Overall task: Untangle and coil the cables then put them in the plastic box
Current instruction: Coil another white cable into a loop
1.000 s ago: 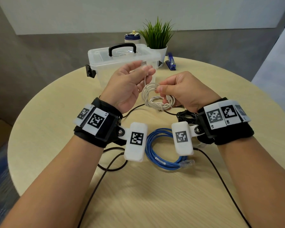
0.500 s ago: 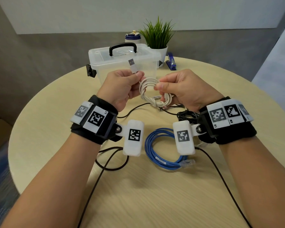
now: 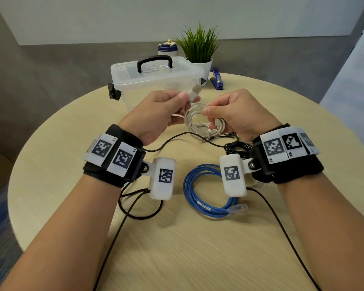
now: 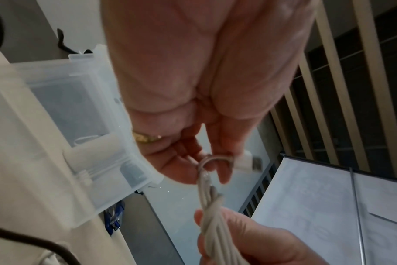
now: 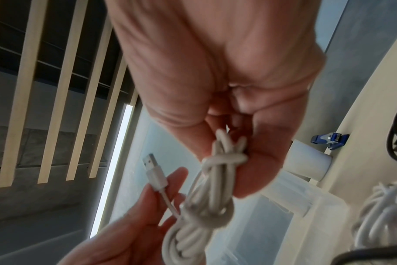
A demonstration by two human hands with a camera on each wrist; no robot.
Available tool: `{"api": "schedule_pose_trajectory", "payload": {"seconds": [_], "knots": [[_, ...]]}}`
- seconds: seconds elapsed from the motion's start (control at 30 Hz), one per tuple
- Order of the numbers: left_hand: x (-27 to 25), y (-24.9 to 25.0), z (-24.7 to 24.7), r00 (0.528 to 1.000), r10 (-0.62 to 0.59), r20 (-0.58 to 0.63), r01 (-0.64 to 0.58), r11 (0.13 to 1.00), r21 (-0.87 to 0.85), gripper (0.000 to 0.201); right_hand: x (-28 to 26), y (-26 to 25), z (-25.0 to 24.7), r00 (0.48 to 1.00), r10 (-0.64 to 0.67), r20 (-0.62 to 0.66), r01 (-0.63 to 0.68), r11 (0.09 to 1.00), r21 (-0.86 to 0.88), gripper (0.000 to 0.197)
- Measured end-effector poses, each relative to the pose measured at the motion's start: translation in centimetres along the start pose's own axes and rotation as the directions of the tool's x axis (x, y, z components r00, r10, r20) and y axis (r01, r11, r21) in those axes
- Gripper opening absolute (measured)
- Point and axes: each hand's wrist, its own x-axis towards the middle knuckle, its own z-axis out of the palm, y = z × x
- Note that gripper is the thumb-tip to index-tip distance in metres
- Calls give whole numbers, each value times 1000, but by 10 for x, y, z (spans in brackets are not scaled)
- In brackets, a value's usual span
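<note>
My left hand (image 3: 156, 114) pinches the white cable's USB plug (image 3: 194, 93), while my right hand (image 3: 235, 114) grips its coil (image 3: 198, 122) above the table (image 3: 51, 154). The plastic box (image 3: 151, 80) stands at the far edge; a blue cable (image 3: 202, 198) lies coiled nearer me.

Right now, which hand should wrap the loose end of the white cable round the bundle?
Probably the left hand: it already pinches the free USB plug, while the right hand grips the white cable coil steady.
</note>
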Motion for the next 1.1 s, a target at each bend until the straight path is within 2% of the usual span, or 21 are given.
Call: {"api": "schedule_pose_trajectory", "payload": {"seconds": [0.13, 0.2, 0.4, 0.57, 0.8, 0.93, 1.1], "knots": [[-1, -2, -1, 1000, -10, -18, 13, 984, 180, 18, -2, -1, 5, 1000, 2, 15, -2, 1000, 4, 5], [-2, -3, 0, 1000, -16, -13, 18, 977, 214, 17, -3, -2, 6, 999, 12, 46, -12, 1000, 12, 9], [1, -5, 4, 999, 23, -34, -16, 981, 194, 20, -4, -4, 6, 992, 47, 116, -52, 998, 38, 18], [1, -4, 3, 997, 55, -46, -47, 984, 170, 20, -9, -7, 2, 977, 33, 209, -55, 993, 100, 11], [0, -3, 4, 990, 101, -100, -82, 981, 176, 15, -8, -9, 4, 996, -2, 89, -11, 990, 143, 9], [2, -3, 7, 980, 132, -147, -101, 975, 197, 13, -10, -12, 7, 996, 11, 85, -28, 979, 201, 13], [2, -1, 8, 971, 166, -172, -124, 965, 233, 8, -11, -13, 10, 990, 48, 132, -73, 979, 189, 14]]}}
